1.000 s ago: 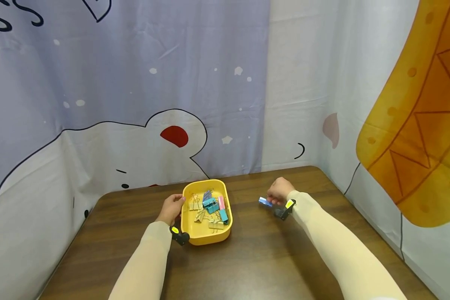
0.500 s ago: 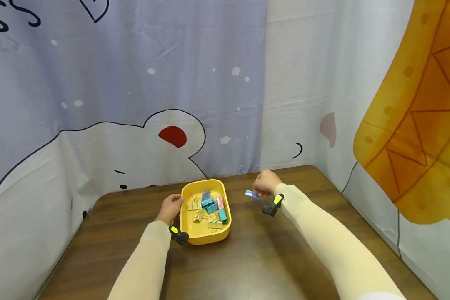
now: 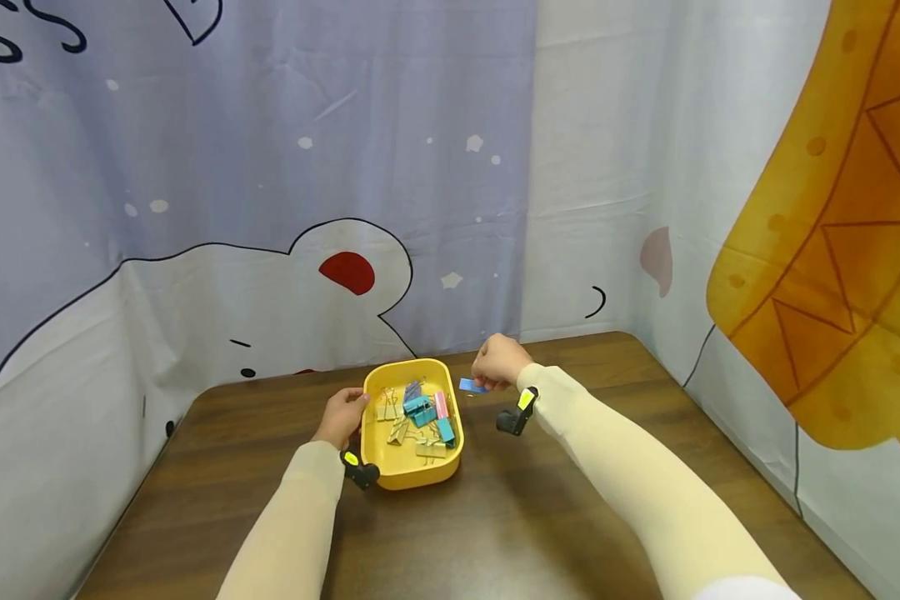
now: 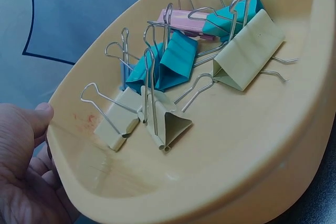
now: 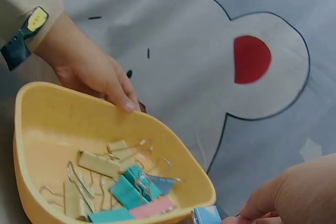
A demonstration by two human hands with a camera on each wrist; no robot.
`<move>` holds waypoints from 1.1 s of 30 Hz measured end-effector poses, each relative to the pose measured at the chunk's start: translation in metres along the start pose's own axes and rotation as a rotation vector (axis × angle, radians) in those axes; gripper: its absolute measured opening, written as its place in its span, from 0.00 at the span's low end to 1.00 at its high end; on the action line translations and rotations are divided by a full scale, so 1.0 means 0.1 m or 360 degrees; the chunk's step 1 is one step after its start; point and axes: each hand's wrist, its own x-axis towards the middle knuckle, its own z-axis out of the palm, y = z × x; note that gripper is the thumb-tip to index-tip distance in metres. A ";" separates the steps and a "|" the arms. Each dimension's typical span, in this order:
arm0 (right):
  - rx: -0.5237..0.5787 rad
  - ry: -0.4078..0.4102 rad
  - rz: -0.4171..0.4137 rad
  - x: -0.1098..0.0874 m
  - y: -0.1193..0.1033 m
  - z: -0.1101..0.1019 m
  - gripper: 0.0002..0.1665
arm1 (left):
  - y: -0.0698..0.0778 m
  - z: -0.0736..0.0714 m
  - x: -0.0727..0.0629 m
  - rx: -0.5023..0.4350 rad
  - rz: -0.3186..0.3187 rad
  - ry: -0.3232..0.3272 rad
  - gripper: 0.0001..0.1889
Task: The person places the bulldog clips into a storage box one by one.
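A yellow plastic tray (image 3: 412,481) holds several binder clips, cream, teal, pink and blue. My left hand (image 3: 341,417) grips the tray's left rim; in the left wrist view the thumb (image 4: 42,114) lies at the rim and the other fingers are curled outside the wall. Just off the tray's far right side, my right hand (image 3: 499,362) pinches a blue binder clip (image 3: 471,386) by its wire handle. In the right wrist view this blue clip (image 5: 207,215) appears beside the tray's rim; whether they touch, I cannot tell.
The brown wooden table (image 3: 540,517) extends around the tray. A printed curtain (image 3: 450,183) hangs right behind the table's far edge and along its right side. Each wrist wears a black camera, such as the right wrist camera (image 3: 516,417).
My right hand has moved left with the blue binder clip, from well right of the tray to close beside its rim. The left hand and the tray have stayed in place.
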 end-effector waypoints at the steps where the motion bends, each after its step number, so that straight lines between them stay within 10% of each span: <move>1: -0.0006 -0.0003 -0.0014 0.00 -0.03 0.02 0.12 | 0.00 0.00 0.00 0.0001 0.0001 0.0000 0.23; 20: -0.0071 -0.0073 -0.0159 -0.03 -0.42 0.21 0.13 | 0.01 0.02 -0.04 0.0008 -0.0008 0.0005 0.23; 33: -0.0156 0.0032 -0.0183 -0.06 -0.26 -0.01 0.14 | 0.09 -0.13 -0.09 0.0018 -0.0020 -0.0046 0.24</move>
